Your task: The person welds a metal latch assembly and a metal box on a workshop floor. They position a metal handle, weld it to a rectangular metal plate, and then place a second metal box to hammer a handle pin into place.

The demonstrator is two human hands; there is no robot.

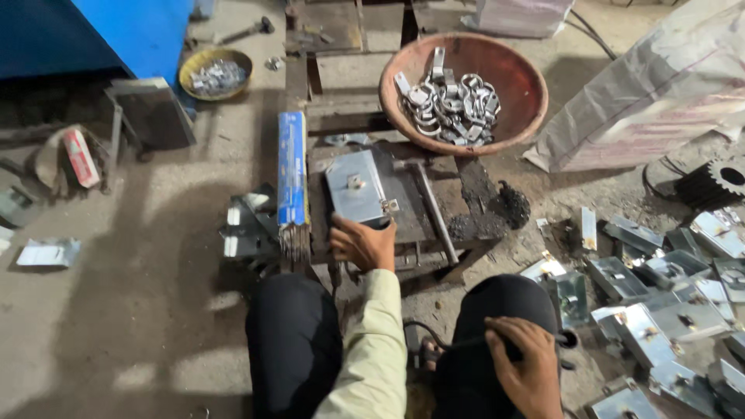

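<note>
1. Left hand (363,243) curled over the near edge of a shiny metal plate (357,188), gripping it on the low dark tabletop (442,203)
2. Right hand (528,365) closed round a dark handle (565,339), possibly a welding holder, resting on the knee
3. Beyond the plate, a reddish bowl (521,74) of metal clamps (450,105)
4. Just left of the plate, a blue rod packet (292,167); to the right, a pile of similar plates (667,310) on the floor

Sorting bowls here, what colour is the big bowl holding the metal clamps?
Reddish-brown, terracotta-like bowl, best seen in the head view, beyond the left hand.
</note>
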